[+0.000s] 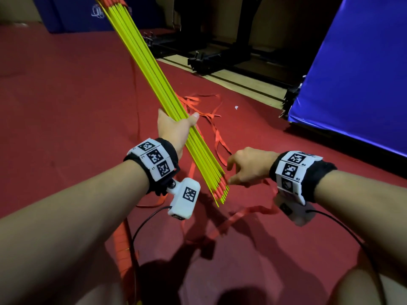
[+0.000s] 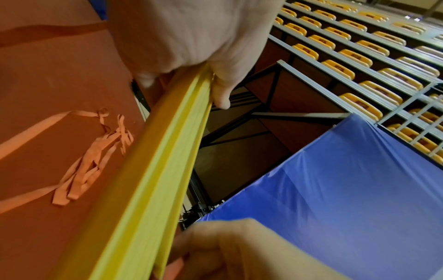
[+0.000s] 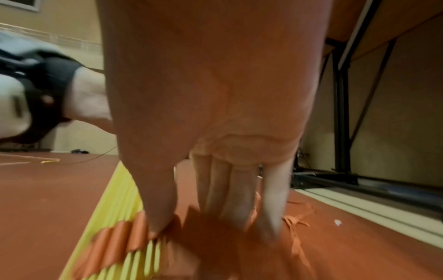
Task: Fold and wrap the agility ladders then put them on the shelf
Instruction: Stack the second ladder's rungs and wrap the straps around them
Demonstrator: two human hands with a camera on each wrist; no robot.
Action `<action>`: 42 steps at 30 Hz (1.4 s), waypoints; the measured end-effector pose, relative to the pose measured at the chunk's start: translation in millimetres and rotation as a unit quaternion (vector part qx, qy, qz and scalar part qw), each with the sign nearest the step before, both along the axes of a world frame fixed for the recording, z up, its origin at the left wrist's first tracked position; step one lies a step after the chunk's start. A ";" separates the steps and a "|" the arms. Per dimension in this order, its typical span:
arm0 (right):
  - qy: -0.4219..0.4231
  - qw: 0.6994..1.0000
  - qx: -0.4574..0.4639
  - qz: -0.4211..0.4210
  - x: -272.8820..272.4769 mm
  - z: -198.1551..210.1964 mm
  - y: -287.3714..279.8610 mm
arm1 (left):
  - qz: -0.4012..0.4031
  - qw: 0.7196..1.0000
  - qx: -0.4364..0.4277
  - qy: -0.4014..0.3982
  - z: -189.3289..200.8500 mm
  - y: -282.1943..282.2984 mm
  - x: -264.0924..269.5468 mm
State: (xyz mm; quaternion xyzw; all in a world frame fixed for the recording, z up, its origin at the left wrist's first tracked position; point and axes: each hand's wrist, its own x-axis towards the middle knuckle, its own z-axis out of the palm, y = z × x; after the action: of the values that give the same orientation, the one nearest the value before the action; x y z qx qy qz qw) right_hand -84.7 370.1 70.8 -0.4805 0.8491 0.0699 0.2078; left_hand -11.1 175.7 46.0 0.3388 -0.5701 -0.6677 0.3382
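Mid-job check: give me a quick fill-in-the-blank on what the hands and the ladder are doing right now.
1. The left hand grips the bundle of ____ rungs.
2. The right hand pinches the red strap at the bundle's ____ end.
3. Loose straps trail on the ____ floor.

Missing words: yellow; lower; red

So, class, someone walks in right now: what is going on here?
A person is bundling an agility ladder. The left hand grips the stacked yellow rungs mid-length, tilted over the red floor. The right hand pinches the red strap at the near end. Loose strap still trails on the floor.
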 end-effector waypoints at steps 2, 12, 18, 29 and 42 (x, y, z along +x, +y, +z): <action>-0.006 1.000 -0.022 0.001 0.6 -2.1 -3.2 | -0.001 1.000 -0.010 -0.001 0.3 5.9 -2.3; -0.261 0.963 -0.002 -0.067 -11.3 -9.5 -0.5 | -0.046 0.996 0.065 0.050 37.2 31.3 17.7; -0.160 0.983 -0.007 -0.086 -4.1 -16.0 -10.2 | -0.022 0.996 0.043 0.068 30.6 28.2 10.5; 0.152 0.983 -0.096 -0.046 6.2 4.1 -9.1 | 0.022 0.998 -0.002 0.060 24.6 12.1 2.7; -0.203 0.971 -0.106 -0.069 -3.7 -0.5 -11.2 | -0.087 0.995 -0.022 0.035 33.3 34.9 15.0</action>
State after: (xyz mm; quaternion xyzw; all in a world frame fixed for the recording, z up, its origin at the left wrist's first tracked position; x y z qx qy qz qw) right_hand -88.4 358.9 70.3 -0.4445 0.8230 -0.1341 0.3274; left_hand 3.9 210.7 79.2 0.2569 -0.5998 -0.6935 0.3055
